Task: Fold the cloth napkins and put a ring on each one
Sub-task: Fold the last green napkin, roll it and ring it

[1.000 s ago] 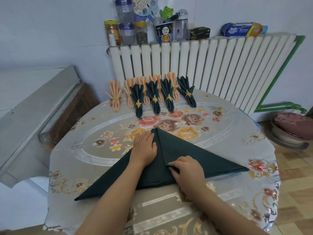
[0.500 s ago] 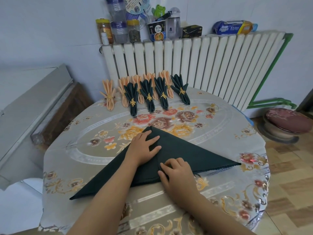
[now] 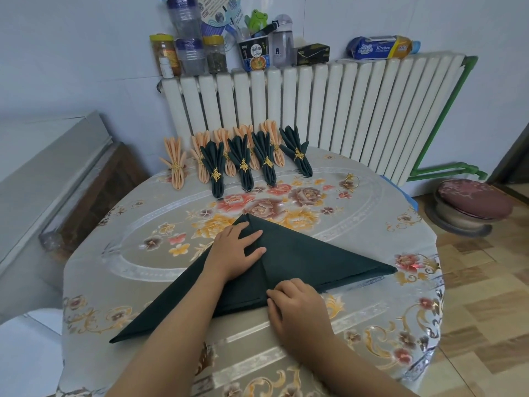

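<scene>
Head view: left hand (image 3: 235,255) flat on green napkin (image 3: 309,262), right hand (image 3: 297,308) pinching its near edge.

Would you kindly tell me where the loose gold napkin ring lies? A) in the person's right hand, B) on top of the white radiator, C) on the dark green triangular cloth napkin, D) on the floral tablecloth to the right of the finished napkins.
D: the loose gold napkin ring lies on the floral tablecloth, right of the finished ringed napkins and apart from them.
</scene>
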{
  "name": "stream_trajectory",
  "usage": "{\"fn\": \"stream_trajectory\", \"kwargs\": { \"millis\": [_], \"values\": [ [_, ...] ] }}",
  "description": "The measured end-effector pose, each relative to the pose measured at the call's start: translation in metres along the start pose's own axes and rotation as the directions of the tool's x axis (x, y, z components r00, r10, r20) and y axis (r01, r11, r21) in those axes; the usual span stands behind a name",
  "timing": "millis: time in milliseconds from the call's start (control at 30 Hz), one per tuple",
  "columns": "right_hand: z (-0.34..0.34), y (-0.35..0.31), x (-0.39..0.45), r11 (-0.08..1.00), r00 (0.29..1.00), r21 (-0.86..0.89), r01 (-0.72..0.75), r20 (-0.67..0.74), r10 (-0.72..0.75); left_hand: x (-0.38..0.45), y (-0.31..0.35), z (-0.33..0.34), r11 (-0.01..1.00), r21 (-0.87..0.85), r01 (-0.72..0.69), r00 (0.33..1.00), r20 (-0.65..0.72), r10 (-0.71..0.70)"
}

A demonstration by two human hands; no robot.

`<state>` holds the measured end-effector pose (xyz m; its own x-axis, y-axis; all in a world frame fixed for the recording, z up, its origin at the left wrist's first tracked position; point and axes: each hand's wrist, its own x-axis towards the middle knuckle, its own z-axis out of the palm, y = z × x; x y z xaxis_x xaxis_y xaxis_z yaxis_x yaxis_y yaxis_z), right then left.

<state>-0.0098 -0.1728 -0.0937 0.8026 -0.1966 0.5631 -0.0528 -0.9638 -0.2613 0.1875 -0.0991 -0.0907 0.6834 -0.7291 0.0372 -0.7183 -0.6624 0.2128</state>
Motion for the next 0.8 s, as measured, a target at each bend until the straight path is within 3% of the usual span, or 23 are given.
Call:
{"fn": "stream_trajectory", "kwargs": {
  "millis": [434,668,801],
  "values": [
    [0.0,-0.001,-0.001,0.993,0.998,0.103,0.065,-0.02,-0.063,0.0,0.0,0.001,0.997,-0.08,0.001,0.998,-0.06,-0.005],
    [-0.001,0.0,-0.001,0.992,0.989,0.094,0.083,0.113,-0.093,-0.001,0.004,0.001,0.997,-0.078,-0.009,0.998,-0.057,0.004],
    [-0.005,-0.004,0.002,0.993,0.986,0.091,0.076,0.142,-0.088,-0.008,0.005,-0.009,0.945,-0.326,0.008,0.995,-0.093,-0.041]
  ]
}}
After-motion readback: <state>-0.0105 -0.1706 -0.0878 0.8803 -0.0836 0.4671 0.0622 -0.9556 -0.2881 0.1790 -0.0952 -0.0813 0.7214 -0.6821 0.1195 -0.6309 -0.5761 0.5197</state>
